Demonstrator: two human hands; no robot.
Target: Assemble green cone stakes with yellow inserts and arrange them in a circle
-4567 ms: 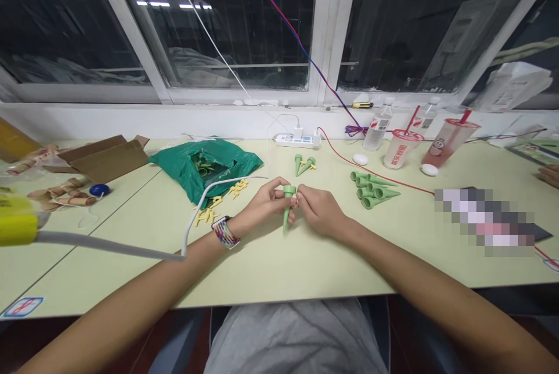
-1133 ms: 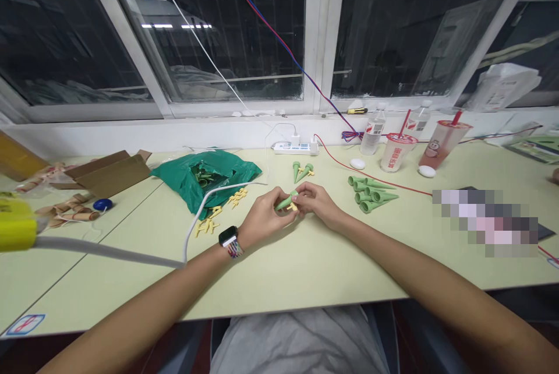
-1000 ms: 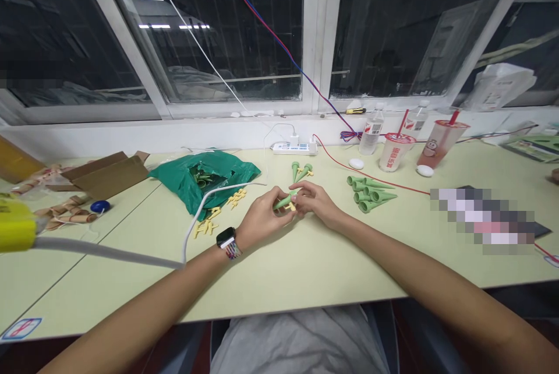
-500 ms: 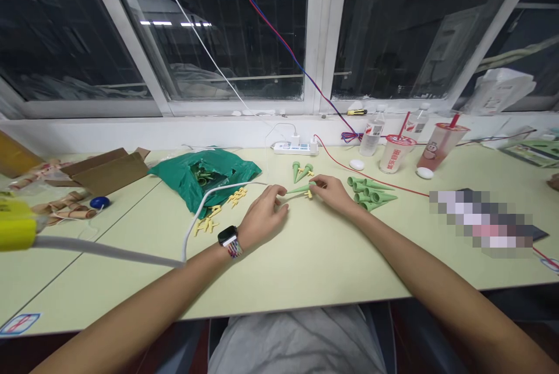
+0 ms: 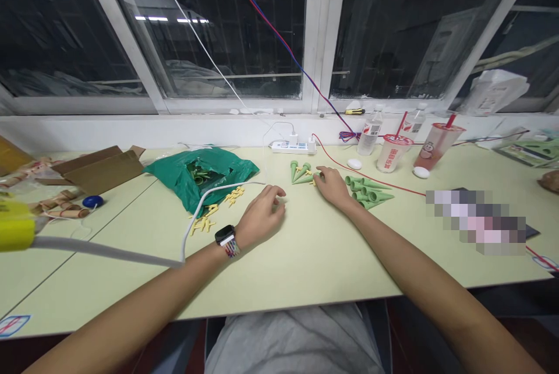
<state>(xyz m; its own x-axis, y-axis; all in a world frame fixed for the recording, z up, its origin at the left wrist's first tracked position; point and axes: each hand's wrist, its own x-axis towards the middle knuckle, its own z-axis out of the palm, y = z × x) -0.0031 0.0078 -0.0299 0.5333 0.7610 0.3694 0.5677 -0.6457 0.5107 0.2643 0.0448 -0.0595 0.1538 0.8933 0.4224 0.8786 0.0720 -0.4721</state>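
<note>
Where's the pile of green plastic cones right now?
In the head view, the pile of green plastic cones sits on the desk just right of the right hand, below and slightly left of the plastic cup.

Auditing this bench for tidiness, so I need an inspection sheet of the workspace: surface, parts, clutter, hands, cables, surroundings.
Surface: pale green desks, with a visible seam between them.
Job's things: green plastic spike at the right hand's fingertips; two more spikes beside it; a stacked group of spikes to the right; small yellow pieces beside the bag.
Clutter: green plastic bag, cardboard box, blue round object, drink cup, water bottle.
Hands: left hand open, holding nothing; right hand at the spike, grip unclear.
Cables: white cable, red wire, power strip.
Surroundings: dark windows; a blurred patch hides something.
</note>
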